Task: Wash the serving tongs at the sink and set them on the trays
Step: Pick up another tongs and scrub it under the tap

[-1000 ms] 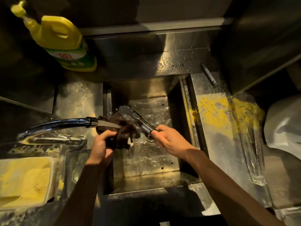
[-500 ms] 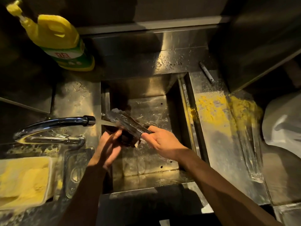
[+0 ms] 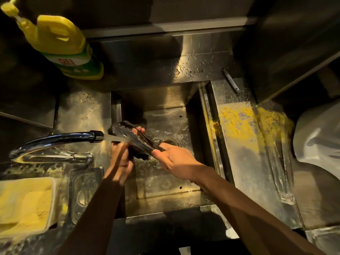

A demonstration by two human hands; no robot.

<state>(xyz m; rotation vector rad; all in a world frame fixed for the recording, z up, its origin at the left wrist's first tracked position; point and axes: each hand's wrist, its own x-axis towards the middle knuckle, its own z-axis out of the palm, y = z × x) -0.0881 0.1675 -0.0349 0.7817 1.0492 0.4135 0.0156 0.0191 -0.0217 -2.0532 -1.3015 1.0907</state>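
Note:
Metal serving tongs (image 3: pixel 137 138) lie slanted over the steel sink (image 3: pixel 165 199), their tips up-left under the running water from the tap (image 3: pixel 60 138). My right hand (image 3: pixel 174 160) grips the tongs' handle end. My left hand (image 3: pixel 121 161) holds a dark scrubbing cloth (image 3: pixel 137 153) wrapped around the tongs' jaws, fingertips showing at the far side. A clear tray (image 3: pixel 257 153) dusted with yellow powder lies on the counter right of the sink.
A yellow detergent bottle (image 3: pixel 60 45) stands at the back left. A white tub of yellow powder (image 3: pixel 24 201) sits front left, with a clear lid (image 3: pixel 82 192) beside it. A small metal stick (image 3: pixel 230 80) lies behind the tray. White plastic (image 3: pixel 318 137) sits far right.
The tongs and cloth have slid left under the tap stream. My left hand has shifted from beside the cloth to cupping it under the jaws.

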